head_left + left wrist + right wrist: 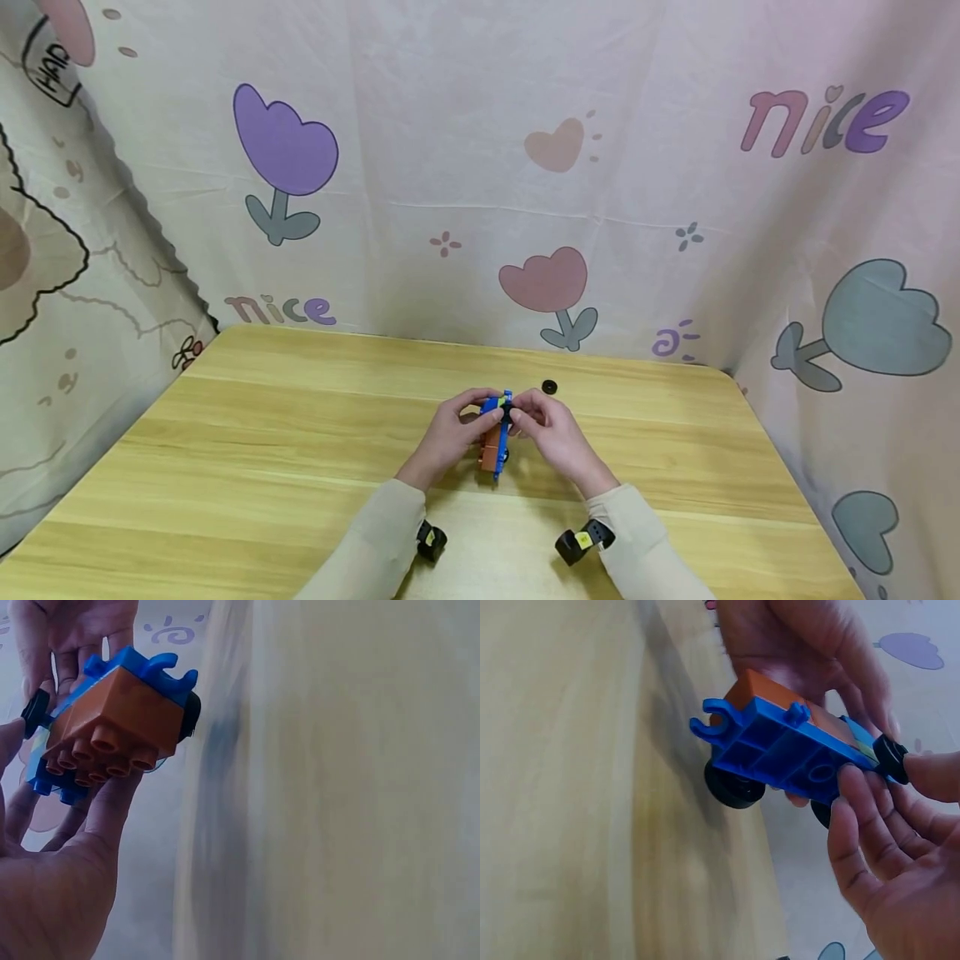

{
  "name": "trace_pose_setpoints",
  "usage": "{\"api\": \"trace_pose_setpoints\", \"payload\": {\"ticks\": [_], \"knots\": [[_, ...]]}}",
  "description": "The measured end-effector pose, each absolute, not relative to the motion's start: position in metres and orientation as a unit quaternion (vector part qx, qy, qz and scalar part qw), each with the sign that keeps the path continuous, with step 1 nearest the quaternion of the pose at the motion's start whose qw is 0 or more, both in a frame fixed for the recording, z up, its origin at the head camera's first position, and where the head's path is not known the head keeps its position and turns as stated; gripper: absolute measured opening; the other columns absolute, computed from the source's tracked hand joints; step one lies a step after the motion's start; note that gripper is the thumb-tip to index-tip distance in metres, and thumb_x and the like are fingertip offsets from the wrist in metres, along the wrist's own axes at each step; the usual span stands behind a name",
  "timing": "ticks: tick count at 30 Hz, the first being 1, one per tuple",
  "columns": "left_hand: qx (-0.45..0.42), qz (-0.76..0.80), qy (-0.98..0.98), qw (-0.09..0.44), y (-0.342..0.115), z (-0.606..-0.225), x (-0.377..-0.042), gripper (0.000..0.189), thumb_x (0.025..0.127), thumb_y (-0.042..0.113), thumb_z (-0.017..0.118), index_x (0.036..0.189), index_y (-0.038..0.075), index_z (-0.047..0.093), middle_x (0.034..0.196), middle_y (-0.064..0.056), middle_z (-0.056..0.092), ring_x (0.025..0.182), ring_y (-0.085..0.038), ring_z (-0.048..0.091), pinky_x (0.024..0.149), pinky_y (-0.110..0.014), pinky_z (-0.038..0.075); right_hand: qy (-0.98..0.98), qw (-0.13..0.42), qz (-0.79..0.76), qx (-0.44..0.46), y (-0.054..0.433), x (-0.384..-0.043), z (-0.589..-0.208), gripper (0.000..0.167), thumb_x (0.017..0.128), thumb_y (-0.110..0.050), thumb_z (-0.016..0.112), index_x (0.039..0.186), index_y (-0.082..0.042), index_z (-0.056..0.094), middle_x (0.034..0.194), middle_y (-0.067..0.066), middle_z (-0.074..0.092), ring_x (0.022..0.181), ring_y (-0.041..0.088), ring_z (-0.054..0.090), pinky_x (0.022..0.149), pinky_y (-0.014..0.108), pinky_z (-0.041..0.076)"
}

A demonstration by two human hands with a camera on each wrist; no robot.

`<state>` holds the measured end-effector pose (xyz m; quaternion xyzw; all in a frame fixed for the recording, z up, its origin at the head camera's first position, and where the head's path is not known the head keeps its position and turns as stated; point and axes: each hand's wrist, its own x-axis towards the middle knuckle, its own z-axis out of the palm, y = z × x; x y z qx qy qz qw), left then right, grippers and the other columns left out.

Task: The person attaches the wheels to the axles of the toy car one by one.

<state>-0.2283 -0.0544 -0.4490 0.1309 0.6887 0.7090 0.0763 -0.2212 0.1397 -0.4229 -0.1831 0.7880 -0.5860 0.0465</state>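
My left hand (448, 433) grips a building-block toy car (491, 446) above the table, fingers around its side. The car has a blue base (780, 754) and orange studded blocks (127, 712) on top; it is tilted in both wrist views. My right hand (558, 437) pinches a black wheel (890, 759) at the car's side, its thumb against the wheel's outer face and other fingers by the base. My left thumb also reaches this wheel. Two black wheels show on the car's other side, one larger in view (735, 786). A bare blue peg (799, 714) sticks out near the hooked end.
A loose black wheel (550, 387) lies on the wooden table (300, 417) just beyond my right hand. Printed curtain (450, 150) hangs behind the table's far edge and along both sides. Black wrist cameras sit on both sleeves.
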Motion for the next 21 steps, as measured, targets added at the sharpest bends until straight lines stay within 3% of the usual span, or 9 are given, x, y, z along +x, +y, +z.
{"api": "trace_pose_setpoints", "payload": {"ticks": [6, 12, 21], "knots": [[0.124, 0.704, 0.696, 0.065, -0.055, -0.448, -0.228, 0.035, 0.094, 0.027, 0.068, 0.126, 0.012, 0.064, 0.119, -0.015, 0.054, 0.092, -0.027, 0.067, 0.077, -0.039, 0.057, 0.773, 0.04, -0.609, -0.176, 0.136, -0.222, -0.425, 0.018, 0.102, -0.008, 0.054, 0.112, 0.005, 0.059, 0.098, 0.016, 0.064, 0.085, 0.035, 0.064, 0.08, 0.051, 0.053], [0.125, 0.704, 0.696, 0.067, -0.056, -0.446, -0.229, 0.042, 0.093, 0.026, 0.07, 0.132, 0.013, 0.061, 0.123, -0.016, 0.054, 0.096, -0.027, 0.067, 0.079, -0.04, 0.056, 0.784, 0.033, -0.596, -0.167, 0.137, -0.222, -0.42, 0.018, 0.102, -0.011, 0.054, 0.114, 0.001, 0.06, 0.1, 0.012, 0.065, 0.089, 0.029, 0.065, 0.082, 0.051, 0.052], [0.132, 0.717, 0.677, 0.104, -0.061, -0.444, -0.229, 0.056, 0.091, 0.003, 0.07, 0.143, 0.011, 0.05, 0.129, -0.019, 0.052, 0.106, -0.03, 0.062, 0.086, -0.041, 0.054, 0.772, 0.041, -0.613, -0.162, 0.138, -0.214, -0.395, 0.015, 0.1, 0.0, 0.052, 0.109, 0.011, 0.058, 0.097, 0.021, 0.065, 0.087, 0.038, 0.065, 0.08, 0.052, 0.053]]}}
